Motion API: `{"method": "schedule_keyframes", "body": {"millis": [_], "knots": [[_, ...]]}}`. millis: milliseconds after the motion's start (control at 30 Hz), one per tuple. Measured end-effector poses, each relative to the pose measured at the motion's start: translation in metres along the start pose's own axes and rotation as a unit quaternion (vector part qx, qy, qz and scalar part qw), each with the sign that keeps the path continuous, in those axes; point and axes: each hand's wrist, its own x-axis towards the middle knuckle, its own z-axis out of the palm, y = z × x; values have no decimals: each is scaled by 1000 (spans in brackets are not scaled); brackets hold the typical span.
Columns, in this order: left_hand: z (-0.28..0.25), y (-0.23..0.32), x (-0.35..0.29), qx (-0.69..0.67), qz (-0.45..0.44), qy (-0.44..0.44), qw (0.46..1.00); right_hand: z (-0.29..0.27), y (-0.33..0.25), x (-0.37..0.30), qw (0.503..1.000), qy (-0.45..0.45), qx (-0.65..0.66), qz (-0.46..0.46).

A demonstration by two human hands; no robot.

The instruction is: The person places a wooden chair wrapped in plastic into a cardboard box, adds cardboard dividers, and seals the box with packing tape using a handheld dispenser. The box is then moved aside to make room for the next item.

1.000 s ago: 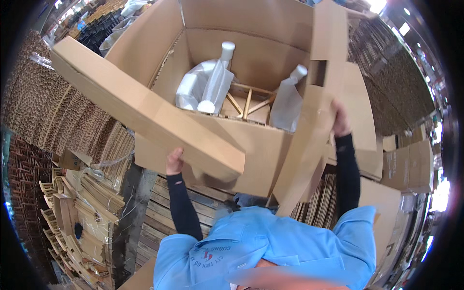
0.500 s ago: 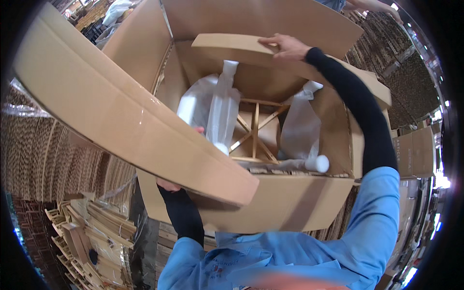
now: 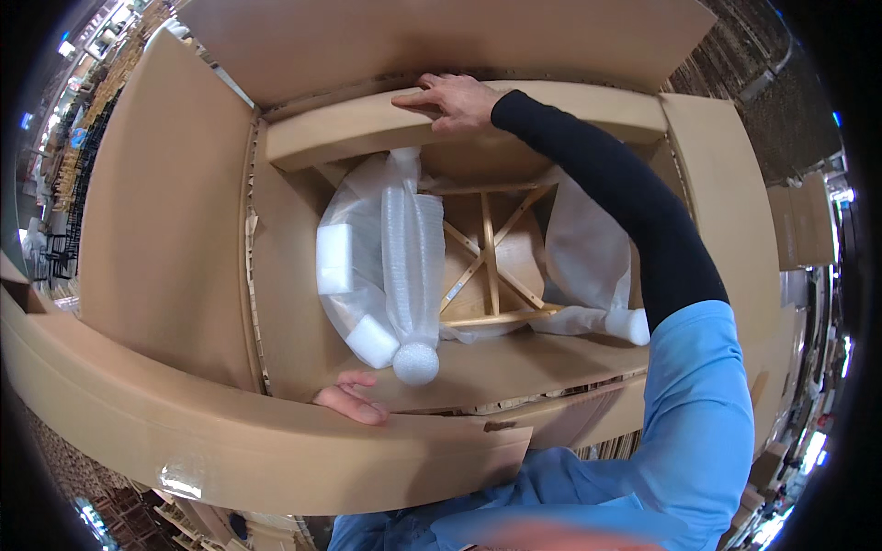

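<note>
A large open cardboard box (image 3: 726,184) holds wooden furniture with a round panel and a crossed wooden frame (image 3: 487,248). Foam-wrapped legs (image 3: 412,257) with white padded ends stand on its left, and another wrapped part (image 3: 588,239) is at its right. Along the far inner wall lies a long cardboard filler piece (image 3: 588,108); my right hand (image 3: 455,101) rests on it, fingers apart and stretched. My left hand (image 3: 351,399) grips a second long cardboard filler piece (image 3: 276,450) at the near side, its fingertips showing over the edge and the rest hidden.
Raised flaps surround the box: the left flap (image 3: 165,220) and the far flap (image 3: 441,41) stand wide. Stacked cardboard (image 3: 744,55) is at the far right, with another carton (image 3: 801,220) below it. Wooden parts lie at the lower left.
The far filler piece has gone down against the far wall, with my right hand on it. My left hand has brought the other piece from a slant across the left to the near side.
</note>
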Motion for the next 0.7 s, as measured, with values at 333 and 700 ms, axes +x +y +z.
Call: {"method": "schedule_keyframes", "body": {"millis": [333, 700], "knots": [[-23, 6, -12, -4, -34, 42, 999, 17, 3, 10, 999, 20, -24, 24], [2, -15, 4, 22, 18, 59, 998, 15, -48, 26, 950, 126, -285, -20]]}}
